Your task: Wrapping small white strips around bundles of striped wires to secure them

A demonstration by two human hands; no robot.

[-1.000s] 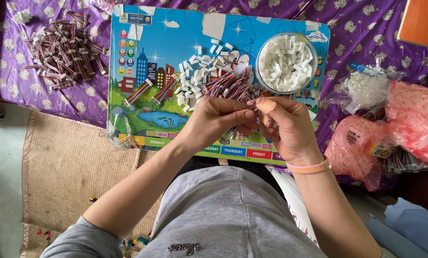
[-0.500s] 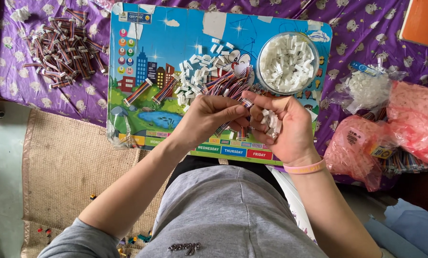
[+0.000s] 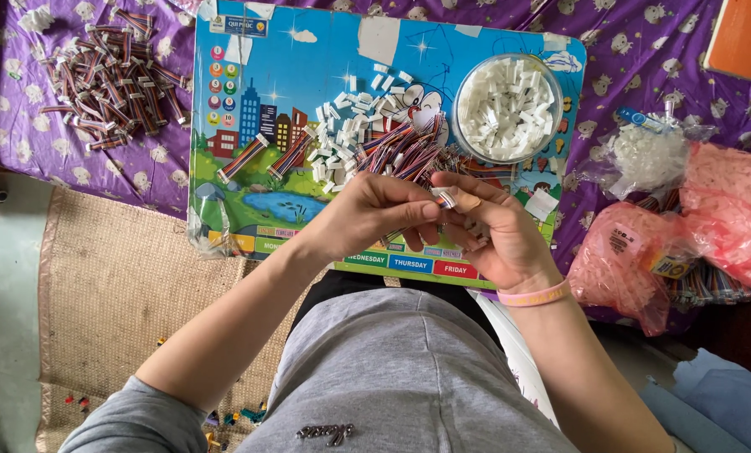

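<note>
Both hands meet just above my lap: left hand (image 3: 375, 216) pinches a small white connector (image 3: 445, 198) at its fingertips, right hand (image 3: 493, 235) cups closed around a wire bundle (image 3: 476, 228). Loose connectors (image 3: 342, 147) lie just beyond the hands on the colourful board (image 3: 308, 50), the full bowl (image 3: 509, 107) beyond my right. I'd judge it best to line the piece up squarely before pressing.

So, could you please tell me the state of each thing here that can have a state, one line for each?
left hand: fingers pinched on a small white connector
right hand: cupped, fingertips at the same connector
round clear bowl: uncovered, heaped with white connectors
cartoon board: lying flat, with loose connectors and wire bundles on it
pink bags: crumpled, filled
clear bag: filled, bunched at the top
</note>
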